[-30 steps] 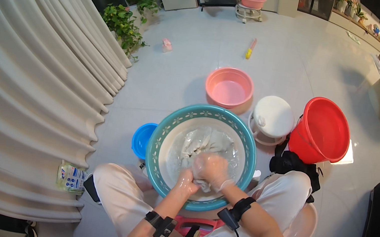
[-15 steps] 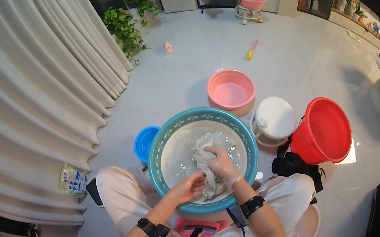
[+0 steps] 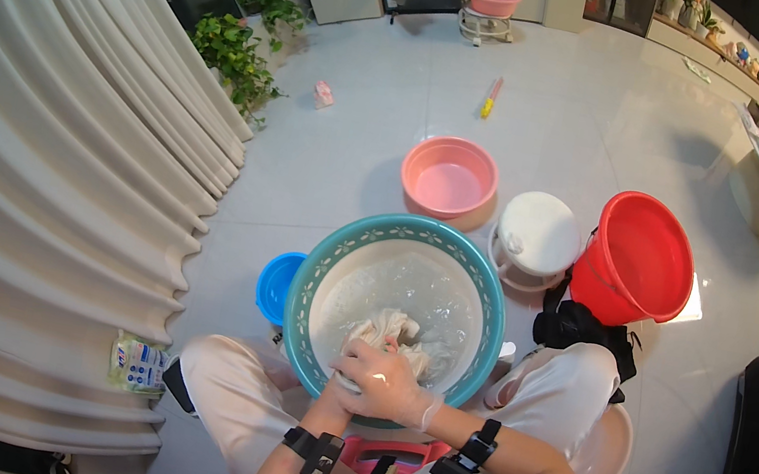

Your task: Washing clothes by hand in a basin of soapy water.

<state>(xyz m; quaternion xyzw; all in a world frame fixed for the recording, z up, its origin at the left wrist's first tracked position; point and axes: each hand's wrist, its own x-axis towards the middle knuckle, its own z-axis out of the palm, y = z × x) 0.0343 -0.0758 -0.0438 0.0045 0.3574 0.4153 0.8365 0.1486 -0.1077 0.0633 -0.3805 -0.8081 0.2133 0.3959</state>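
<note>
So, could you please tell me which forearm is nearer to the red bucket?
Right. The right forearm lies below-left of the red bucket in the picture; the left forearm lies farther left.

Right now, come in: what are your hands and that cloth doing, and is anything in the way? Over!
Right hand laid across left hand, both at cloth. Cloth bunched in teal basin. Left grip blocked from view.

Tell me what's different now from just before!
The right hand moved left and nearer the person, and now covers much of the left hand. The far end of the pale cloth came nearer too, bunched up. The teal basin and red bucket stayed put.
</note>
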